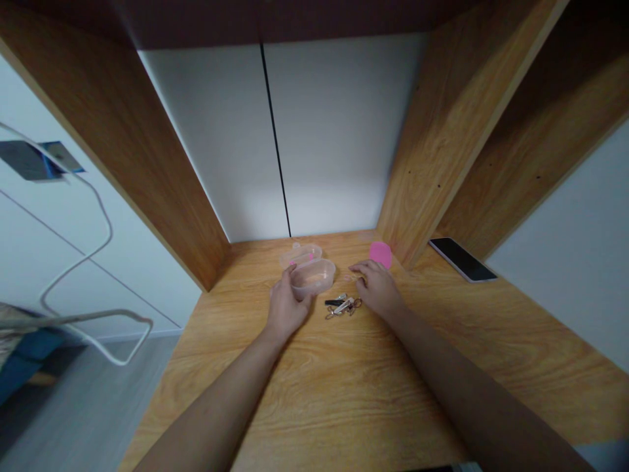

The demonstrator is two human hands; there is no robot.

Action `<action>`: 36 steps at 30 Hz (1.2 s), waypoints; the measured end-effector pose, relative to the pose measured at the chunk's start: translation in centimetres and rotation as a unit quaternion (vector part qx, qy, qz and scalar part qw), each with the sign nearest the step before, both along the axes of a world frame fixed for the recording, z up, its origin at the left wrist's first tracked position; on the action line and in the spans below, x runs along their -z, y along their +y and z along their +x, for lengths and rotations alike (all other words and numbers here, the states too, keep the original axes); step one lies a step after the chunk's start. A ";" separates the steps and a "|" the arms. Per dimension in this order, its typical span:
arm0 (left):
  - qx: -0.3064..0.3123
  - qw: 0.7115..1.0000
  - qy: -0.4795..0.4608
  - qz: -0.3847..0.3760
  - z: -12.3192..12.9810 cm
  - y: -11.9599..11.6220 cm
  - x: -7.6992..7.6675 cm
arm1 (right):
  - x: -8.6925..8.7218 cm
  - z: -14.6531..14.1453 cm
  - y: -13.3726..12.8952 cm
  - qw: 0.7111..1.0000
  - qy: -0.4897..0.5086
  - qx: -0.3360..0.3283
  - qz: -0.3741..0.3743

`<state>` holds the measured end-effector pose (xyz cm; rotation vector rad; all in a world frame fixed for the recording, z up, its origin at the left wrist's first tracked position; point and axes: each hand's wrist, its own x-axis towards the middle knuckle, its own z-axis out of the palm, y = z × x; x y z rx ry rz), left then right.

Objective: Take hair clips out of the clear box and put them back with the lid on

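A clear plastic box stands on the wooden tabletop with its hinged lid folded back behind it. My left hand grips the box's left side, thumb at the front and fingers behind. My right hand is lowered to the tabletop, its index finger and thumb apart. Beside those fingertips lie small, pale, thin items, too small to name. Between my hands is a small pile of hair clips, some black and some metallic. A pink, rounded flat piece lies just behind my right hand.
A phone lies at the right, beside a wooden upright panel. Another wooden panel bounds the left, with a white wall at the back. A white cable hangs off to the left.
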<state>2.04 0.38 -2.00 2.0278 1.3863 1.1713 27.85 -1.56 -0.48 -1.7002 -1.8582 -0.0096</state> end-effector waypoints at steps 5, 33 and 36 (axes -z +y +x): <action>-0.002 1.000 0.021 0.009 0.0 0.0 -0.1 | 0.2 0.1 -0.2 0.994 -0.050 0.092 -0.034; 0.015 1.000 0.006 0.027 0.0 0.0 -0.1 | -2.2 -2.0 -2.5 0.959 -0.021 -0.276 -0.062; 0.014 1.000 0.011 0.024 0.0 0.0 -0.1 | -1.9 -2.0 -2.3 0.956 -0.009 -0.290 -0.050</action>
